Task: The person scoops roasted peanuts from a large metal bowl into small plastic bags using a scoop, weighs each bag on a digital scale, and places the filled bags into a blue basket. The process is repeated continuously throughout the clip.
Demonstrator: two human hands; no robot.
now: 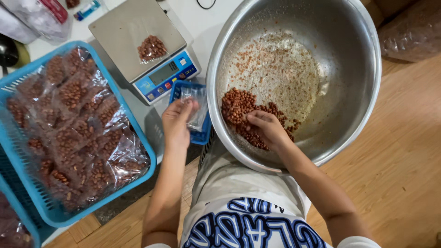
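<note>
My left hand [177, 121] pinches a small clear plastic bag [197, 108] over a little blue tray [201, 136] beside the bowl. My right hand [268, 128] is inside a large steel bowl [349, 73], fingers closed in a pile of red-brown peanuts [239, 106] at the bowl's near side. Crumbs and skins coat the bowl's bottom. A digital scale [138, 41] stands behind the tray with a small filled bag of peanuts [151, 48] on its steel plate.
A big blue basket [138, 138] at the left holds several sealed bags of peanuts. A second blue basket [14, 220] shows at the bottom left corner. Plastic bags lie at the top left and top right. Wooden floor spreads to the right.
</note>
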